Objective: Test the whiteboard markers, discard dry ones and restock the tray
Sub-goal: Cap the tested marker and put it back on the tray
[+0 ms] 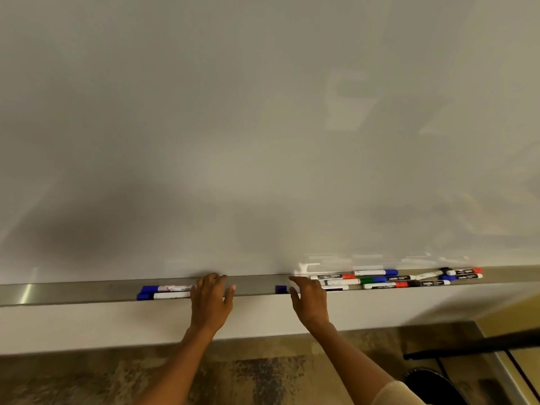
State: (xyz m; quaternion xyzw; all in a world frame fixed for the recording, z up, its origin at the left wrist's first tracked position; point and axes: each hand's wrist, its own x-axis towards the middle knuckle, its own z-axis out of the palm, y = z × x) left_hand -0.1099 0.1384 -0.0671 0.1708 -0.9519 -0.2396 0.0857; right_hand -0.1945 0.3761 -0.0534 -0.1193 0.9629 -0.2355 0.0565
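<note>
A long metal tray runs under the blank whiteboard. Two blue-capped markers lie side by side in it, and my left hand rests over their right ends with fingers spread. My right hand reaches over the tray onto a blue-capped marker; its grip on the barrel is hidden. To the right lies a loose pile of several markers with red, green, blue and black caps.
Below the tray is a white wall band, then patterned carpet. A black pole and a dark round seat stand at the lower right.
</note>
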